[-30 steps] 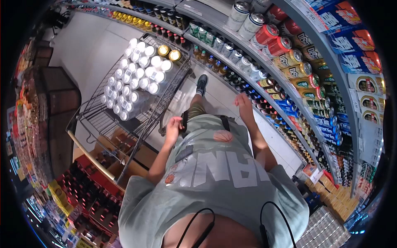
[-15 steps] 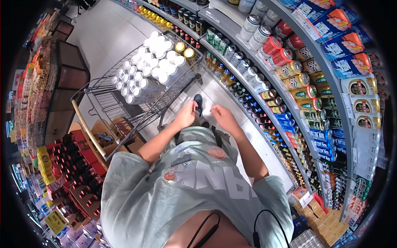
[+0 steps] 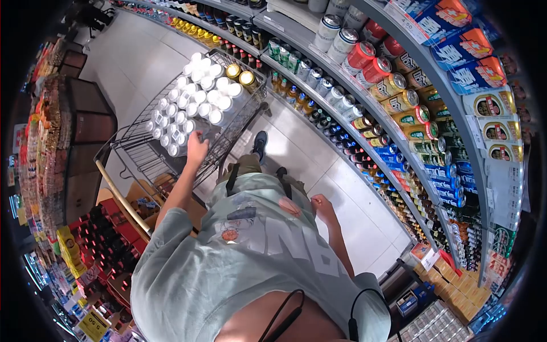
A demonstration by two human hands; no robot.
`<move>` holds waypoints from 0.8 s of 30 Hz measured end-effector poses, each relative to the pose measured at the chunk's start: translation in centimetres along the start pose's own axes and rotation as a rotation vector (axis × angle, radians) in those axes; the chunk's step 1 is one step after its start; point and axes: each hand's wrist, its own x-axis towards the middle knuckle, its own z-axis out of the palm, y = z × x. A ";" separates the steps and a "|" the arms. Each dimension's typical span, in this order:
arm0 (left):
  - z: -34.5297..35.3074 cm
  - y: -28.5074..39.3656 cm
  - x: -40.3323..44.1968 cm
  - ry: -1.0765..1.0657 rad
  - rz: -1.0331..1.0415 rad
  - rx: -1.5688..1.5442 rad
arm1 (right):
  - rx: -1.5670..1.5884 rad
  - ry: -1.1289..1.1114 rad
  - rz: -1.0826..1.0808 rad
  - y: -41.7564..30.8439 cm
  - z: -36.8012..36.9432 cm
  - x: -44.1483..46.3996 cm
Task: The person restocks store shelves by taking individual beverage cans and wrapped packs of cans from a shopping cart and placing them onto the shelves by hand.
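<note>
My left hand (image 3: 198, 147) is over the side of a wire shopping cart (image 3: 142, 122), at the near edge of its load, with thumb and fingers apart and nothing held. White-topped cans (image 3: 196, 94) stand packed in rows in the cart, with gold-topped cans (image 3: 233, 70) at their far right corner. Whether my fingertips touch the nearest can is unclear. My right hand (image 3: 323, 206) hangs beside my shirt, its fingers curled in and nothing visible in them.
Shelves of cans (image 3: 393, 97) and bottles curve along the right side. Boxed drinks (image 3: 456, 285) are stacked at the lower right. Dark red bottles (image 3: 108, 245) stand at the lower left, below a display bin (image 3: 88, 139). Tiled floor (image 3: 296, 151) lies between cart and shelves.
My left hand has moved from in front of my body leftward over the cart. My right hand has dropped down and to the right. The two hands are now far apart.
</note>
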 end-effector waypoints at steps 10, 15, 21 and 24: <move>2.1 15.2 18.6 -0.004 0.610 0.185 | -0.181 0.117 -0.319 -23.9 2.7 14.4; 7.2 13.6 27.2 -0.257 0.495 0.190 | -0.544 0.079 -0.555 -33.8 10.1 24.8; 7.3 12.5 29.0 -0.452 0.397 0.076 | -0.871 -0.035 -0.407 -38.8 16.3 35.1; 7.6 11.5 28.4 -0.444 0.395 0.023 | -0.893 -0.037 -0.449 -38.4 18.7 37.3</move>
